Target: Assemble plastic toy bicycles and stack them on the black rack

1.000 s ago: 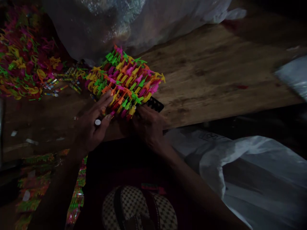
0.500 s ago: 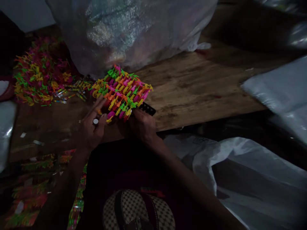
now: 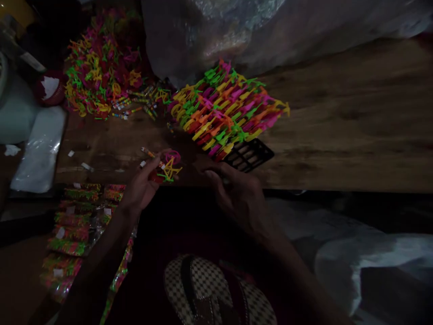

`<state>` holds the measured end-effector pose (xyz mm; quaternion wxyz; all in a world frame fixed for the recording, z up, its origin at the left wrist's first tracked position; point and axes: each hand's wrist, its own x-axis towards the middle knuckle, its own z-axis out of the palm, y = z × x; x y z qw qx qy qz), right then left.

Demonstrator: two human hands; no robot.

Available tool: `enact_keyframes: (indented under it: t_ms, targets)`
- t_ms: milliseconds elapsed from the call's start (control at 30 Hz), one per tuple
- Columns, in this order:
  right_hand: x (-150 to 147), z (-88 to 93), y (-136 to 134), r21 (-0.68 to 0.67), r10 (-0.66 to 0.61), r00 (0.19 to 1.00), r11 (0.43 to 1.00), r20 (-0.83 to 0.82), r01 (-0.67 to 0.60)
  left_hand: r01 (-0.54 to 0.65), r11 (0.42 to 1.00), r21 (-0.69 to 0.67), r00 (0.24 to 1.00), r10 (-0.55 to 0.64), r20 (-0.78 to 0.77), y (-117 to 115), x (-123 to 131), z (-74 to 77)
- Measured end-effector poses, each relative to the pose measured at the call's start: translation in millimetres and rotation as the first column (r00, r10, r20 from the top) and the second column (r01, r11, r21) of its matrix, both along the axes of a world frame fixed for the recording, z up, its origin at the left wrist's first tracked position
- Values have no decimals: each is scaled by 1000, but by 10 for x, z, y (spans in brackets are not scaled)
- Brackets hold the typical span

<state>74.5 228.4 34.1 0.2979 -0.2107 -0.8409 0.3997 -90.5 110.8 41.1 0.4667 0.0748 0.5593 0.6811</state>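
My left hand (image 3: pixel 145 183) is closed around a few small plastic pieces (image 3: pixel 171 167), pink, yellow, green and red. A thin patterned tube (image 3: pixel 149 152) sticks out past its fingertips. On the bench, a dense block of bright plastic pieces (image 3: pixel 223 110) stands in rows on a black slotted rack (image 3: pixel 255 153), whose near right part shows. My right hand (image 3: pixel 237 187) is just in front of the rack, at the bench edge. Its fingers are curled, with thumb and forefinger close together; what they may hold is hidden in shadow.
A heap of loose coloured pieces (image 3: pixel 101 67) lies at the back left, with patterned tubes (image 3: pixel 135 101) beside it. A large plastic bag (image 3: pixel 209 40) stands behind. Packed strips (image 3: pixel 71 232) lie below left, near clear plastic sleeves (image 3: pixel 40 153). White sacking (image 3: pixel 372 257) is below right.
The view has swung left. My left hand has come away from the block and now holds several loose pieces. My right hand has drawn back slightly from the rack, uncovering more of it.
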Motion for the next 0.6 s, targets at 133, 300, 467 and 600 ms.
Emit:
enact_keyframes:
  t_ms: [133, 300, 467, 600]
  targets:
    - [-28, -111, -37, 154, -8, 996, 988, -87, 21, 37, 999, -13, 999, -37, 40, 72, -65, -5]
    - [-66, -58, -45, 175, 77, 994, 983, -78, -62, 315, 946, -76, 944, -304, 129, -43, -73, 49]
    - [-57, -7, -57, 17, 419, 908, 908, 21, -419, 566, 798, -205, 824, -537, 183, -207, 40, 33]
    - [56, -19, -71, -14, 456, 866, 886, 205, -464, 649, 717, -253, 760, -620, 194, -195, 121, -39]
